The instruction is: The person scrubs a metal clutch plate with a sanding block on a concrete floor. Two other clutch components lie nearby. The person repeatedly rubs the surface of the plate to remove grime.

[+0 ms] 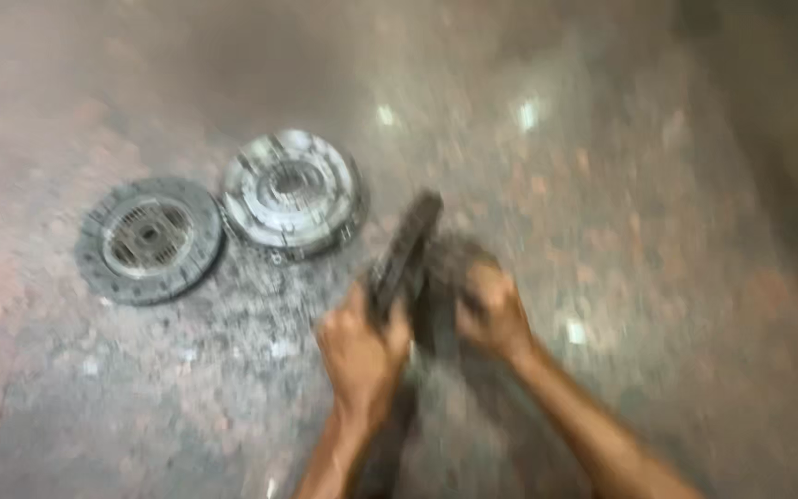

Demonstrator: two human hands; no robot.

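Head view is showing the left hand (362, 346) and right hand (491, 314) both clenching a dark disc-shaped part (413, 254) edge-on between them, tilting up-right above the stone floor (658, 231).

- One head-worn camera looks steeply down at the speckled stone floor (658, 231).
- It sits close above the person's forearms; the view is motion-blurred.
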